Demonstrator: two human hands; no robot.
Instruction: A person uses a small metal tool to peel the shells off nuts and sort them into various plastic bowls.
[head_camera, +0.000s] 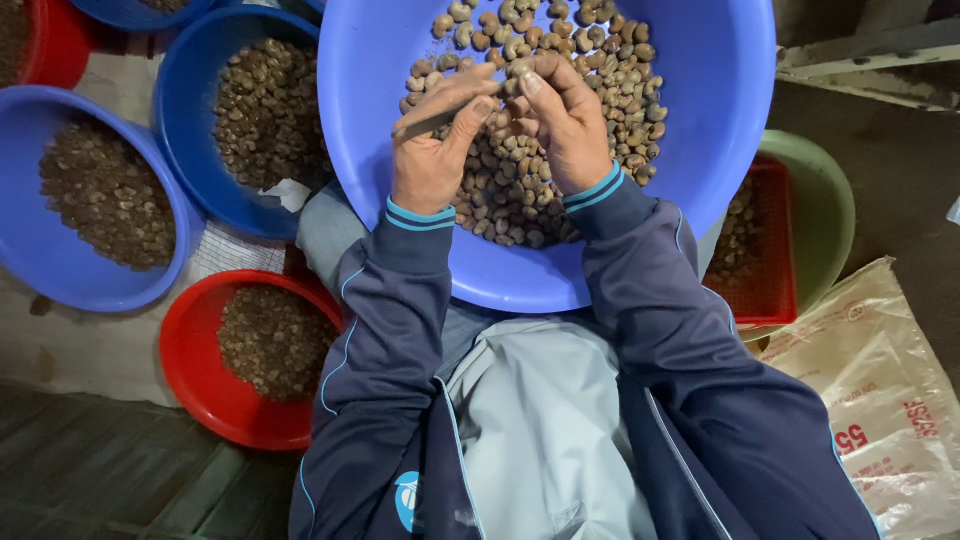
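Seen from above, a big blue basin (700, 150) of nuts rests on the person's lap. The left hand (432, 150) pinches a thin blade (430, 122); the right hand (565, 125) steadies one nut (520, 68) against it at the fingertips.

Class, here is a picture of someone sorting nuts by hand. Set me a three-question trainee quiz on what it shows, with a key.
1. True or false: the left hand holds a thin tool.
2. What colour is the basin under both hands? A red, B blue, C green.
3. What does the right hand pinch at its fingertips?

Key:
1. True.
2. B.
3. One nut, held over the pile of nuts in the basin.
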